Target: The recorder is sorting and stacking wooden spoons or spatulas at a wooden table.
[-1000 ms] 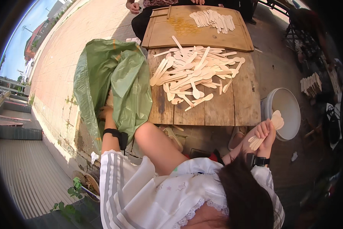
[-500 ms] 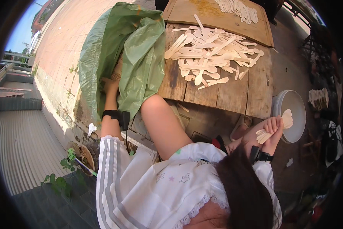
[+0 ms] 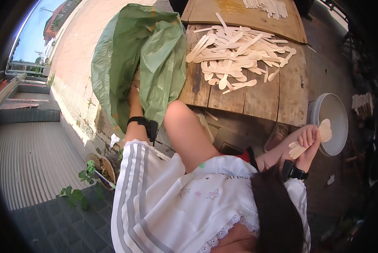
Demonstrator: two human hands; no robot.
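Note:
My right hand (image 3: 307, 138) is closed round a small bundle of wooden spoons (image 3: 325, 130), their rounded ends showing past one side of the fist and their handles past the other. It is above my right leg, beside a white bucket (image 3: 334, 120). My left hand (image 3: 134, 96) reaches into the mouth of a green plastic sack (image 3: 163, 67), and its fingers are hidden in there. A loose heap of pale wooden spoons (image 3: 239, 57) lies on the wooden table (image 3: 260, 99) in front of me.
A tilted wooden board (image 3: 243, 21) at the table's far end bears more spoons (image 3: 269, 7) in a row. Left of me stand a potted plant (image 3: 85, 170) and a low wall beside corrugated roofing (image 3: 29, 156). Another spoon bunch (image 3: 362, 104) shows dimly at far right.
The whole view has shifted slightly to the right. My left hand is a little deeper in the sack's folds. The right hand keeps its hold on the spoons.

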